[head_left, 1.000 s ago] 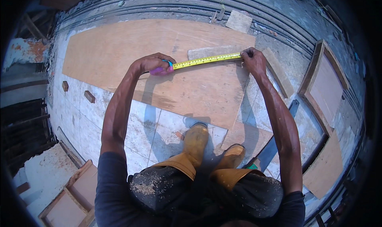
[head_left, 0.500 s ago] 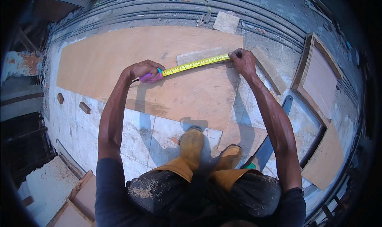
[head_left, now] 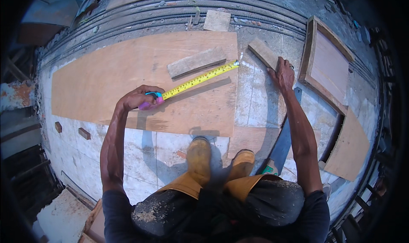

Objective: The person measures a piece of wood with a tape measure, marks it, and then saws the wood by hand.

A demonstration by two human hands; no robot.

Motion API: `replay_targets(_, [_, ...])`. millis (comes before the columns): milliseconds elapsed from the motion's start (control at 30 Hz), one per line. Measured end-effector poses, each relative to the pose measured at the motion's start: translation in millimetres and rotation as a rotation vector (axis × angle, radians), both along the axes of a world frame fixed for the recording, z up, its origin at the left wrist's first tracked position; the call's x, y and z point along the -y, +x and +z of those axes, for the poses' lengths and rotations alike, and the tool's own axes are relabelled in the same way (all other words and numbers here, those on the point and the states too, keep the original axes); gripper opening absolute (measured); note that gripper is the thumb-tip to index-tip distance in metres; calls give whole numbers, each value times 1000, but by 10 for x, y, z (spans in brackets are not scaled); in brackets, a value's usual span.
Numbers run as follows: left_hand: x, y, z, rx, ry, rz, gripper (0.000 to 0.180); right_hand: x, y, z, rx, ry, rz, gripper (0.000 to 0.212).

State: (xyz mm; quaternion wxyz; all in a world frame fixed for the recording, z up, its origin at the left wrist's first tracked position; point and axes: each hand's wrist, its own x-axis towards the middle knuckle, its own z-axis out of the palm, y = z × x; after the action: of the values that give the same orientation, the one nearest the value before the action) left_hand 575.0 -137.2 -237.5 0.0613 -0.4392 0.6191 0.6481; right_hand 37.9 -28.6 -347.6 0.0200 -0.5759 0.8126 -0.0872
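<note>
My left hand (head_left: 137, 97) is closed round a purple and blue tape measure (head_left: 148, 107) above a large plywood sheet (head_left: 102, 76). Its yellow blade (head_left: 198, 80) sticks out to the right, its free end near the sheet's right edge, and casts a shadow on the wood. On the sheet, just beyond the blade, lies a short wooden block (head_left: 197, 62). At the right, my right hand (head_left: 283, 76) grips the near end of another short wooden block (head_left: 263, 52), its thumb and fingers on either side; that block is tilted away from me.
A hand saw (head_left: 282, 143) lies right of my boots (head_left: 199, 157). Farther right are a wooden frame (head_left: 304, 64) with a panel and a plywood offcut (head_left: 349, 145). Long metal bars (head_left: 170, 10) run across the far side. Two small wood pieces (head_left: 84, 133) sit on the left floor.
My right hand has let go of the blade's end and moved right and nearer, onto the wooden block. My left hand with the tape measure has come lower and left. The whole view has shifted.
</note>
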Motion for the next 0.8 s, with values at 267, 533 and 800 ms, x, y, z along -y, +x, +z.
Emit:
replay_targets(267, [20, 155, 491, -46, 100, 100, 72, -453, 771, 580, 336, -58, 511, 76])
replay_targets(533, [-199, -64, 169, 24, 95, -99, 59, -282, 1326, 668, 172, -274, 631, 68])
replay_targets(800, [-292, -171, 127, 116, 28, -124, 50, -707, 1034, 476, 1078, -206, -63, 26])
